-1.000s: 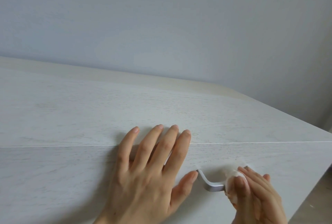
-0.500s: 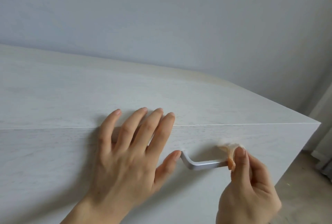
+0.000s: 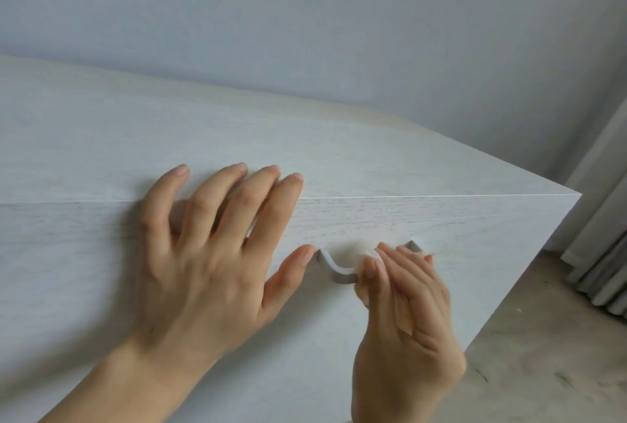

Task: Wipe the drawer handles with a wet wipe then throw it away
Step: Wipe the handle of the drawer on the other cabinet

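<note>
The drawer handle [image 3: 334, 269], its long axis left to right on the drawer front [image 3: 458, 273], is pinched through the wet wipe [image 3: 369, 255] by the right hand [image 3: 407, 317], while the left hand [image 3: 203, 263] is laid flat, fingers spread, beside its left end.

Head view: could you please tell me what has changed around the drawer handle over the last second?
The right hand, pinching the wet wipe, slid left along the handle from its right end to about the middle, uncovering the right end. The left hand stayed flat against the drawer front, thumb by the handle's left end.
</note>
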